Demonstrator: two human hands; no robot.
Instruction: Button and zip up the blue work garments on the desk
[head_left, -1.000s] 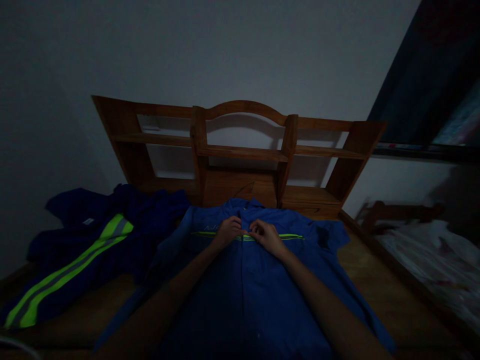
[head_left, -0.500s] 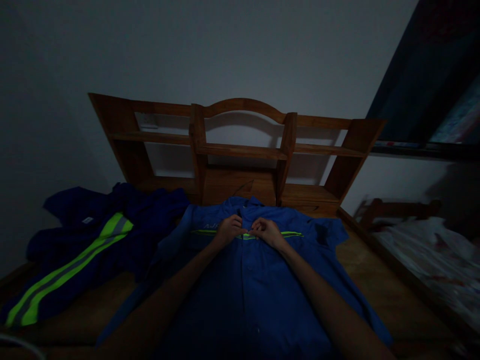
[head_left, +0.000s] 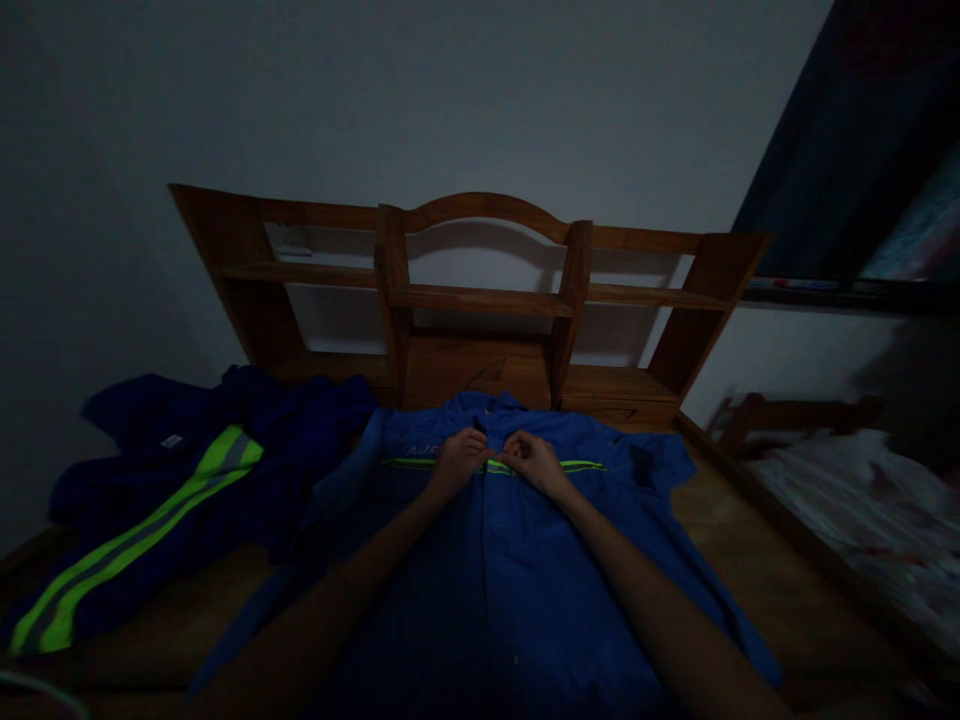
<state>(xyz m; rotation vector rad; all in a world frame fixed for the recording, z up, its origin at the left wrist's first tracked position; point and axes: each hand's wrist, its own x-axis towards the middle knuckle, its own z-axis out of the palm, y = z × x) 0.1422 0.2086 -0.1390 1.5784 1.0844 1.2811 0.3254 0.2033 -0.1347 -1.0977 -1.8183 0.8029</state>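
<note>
Shirt (head_left: 525,570) lies flat at 6 o'clock on the table (head_left: 724,520). Left hand (head_left: 459,462) and right hand (head_left: 537,466) pinch its chest. Expect light, soft, limp handling; grip along the front opening (head_left: 486,570).

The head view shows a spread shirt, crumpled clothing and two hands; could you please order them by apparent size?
1. Spread shirt
2. Crumpled clothing
3. Left hand and right hand: too alike to rank.

The head view has shifted slightly, setting the wooden desk hutch (head_left: 480,300) higher and farther left; the right hand (head_left: 536,466) has its fingers more curled.
</note>
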